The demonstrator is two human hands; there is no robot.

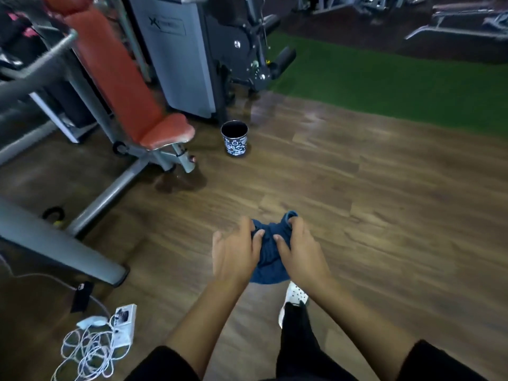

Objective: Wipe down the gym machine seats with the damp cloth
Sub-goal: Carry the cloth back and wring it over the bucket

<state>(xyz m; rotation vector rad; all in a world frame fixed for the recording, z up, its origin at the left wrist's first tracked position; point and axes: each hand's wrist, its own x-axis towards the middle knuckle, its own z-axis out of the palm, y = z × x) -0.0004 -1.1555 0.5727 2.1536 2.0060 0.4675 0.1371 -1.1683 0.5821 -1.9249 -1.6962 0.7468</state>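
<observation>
Blue cloth (270, 251), red-orange seat (167, 132), blue-and-white patterned bucket (234, 142), brown wood-grain floor (357, 202), green turf (384, 81), white shoe (295, 294)

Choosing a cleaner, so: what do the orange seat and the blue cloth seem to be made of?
The orange seat: probably vinyl or faux leather, smooth, with a pale sheen at its front edge. The blue cloth: soft matte fabric, perhaps terry; it bunches into loose folds.

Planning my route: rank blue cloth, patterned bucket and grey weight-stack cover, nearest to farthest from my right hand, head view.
1. blue cloth, gripped by the right hand.
2. patterned bucket, on the floor ahead-left.
3. grey weight-stack cover, behind the bucket.
</observation>
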